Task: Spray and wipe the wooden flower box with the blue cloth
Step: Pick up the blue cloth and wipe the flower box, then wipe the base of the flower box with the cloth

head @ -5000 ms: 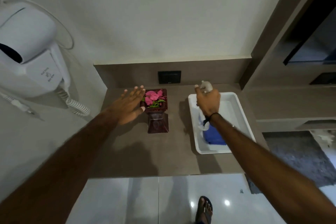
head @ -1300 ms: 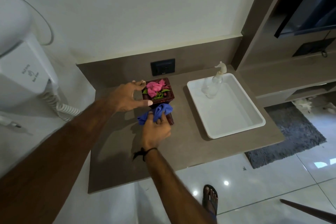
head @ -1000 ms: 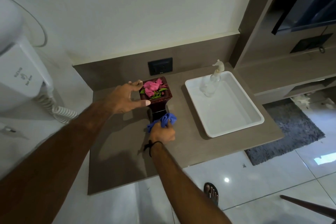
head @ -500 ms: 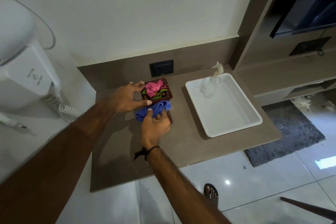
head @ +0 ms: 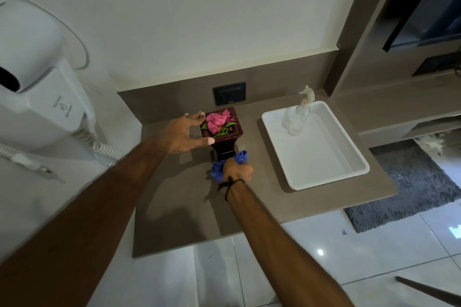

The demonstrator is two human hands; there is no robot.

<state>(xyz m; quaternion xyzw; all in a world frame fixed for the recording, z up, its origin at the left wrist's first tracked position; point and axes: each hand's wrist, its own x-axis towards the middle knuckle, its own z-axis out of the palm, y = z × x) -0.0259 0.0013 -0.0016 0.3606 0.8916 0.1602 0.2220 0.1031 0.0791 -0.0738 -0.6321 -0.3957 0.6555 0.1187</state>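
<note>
The dark wooden flower box [head: 225,143] with pink petals and green leaves stands on the brown counter [head: 174,207] near the back wall. My left hand [head: 185,133] grips its top rim from the left, thumb on the near edge and fingers on the far edge. My right hand [head: 237,169] is closed on the bunched blue cloth [head: 219,169] and presses it against the base of the box's near face. A clear spray bottle [head: 298,117] with a white trigger stands in the far corner of the white tray [head: 349,172].
A white wall-mounted hair dryer [head: 37,90] with a coiled cord hangs at the left. A dark wall socket [head: 229,93] sits behind the box. A grey rug [head: 411,187] lies on the tiled floor at the right, below a shelf unit.
Five seconds ago my right hand was at the tray with the cloth and bottle. Since then it has been wiping up and down the box's near face and now sits low at the base.
</note>
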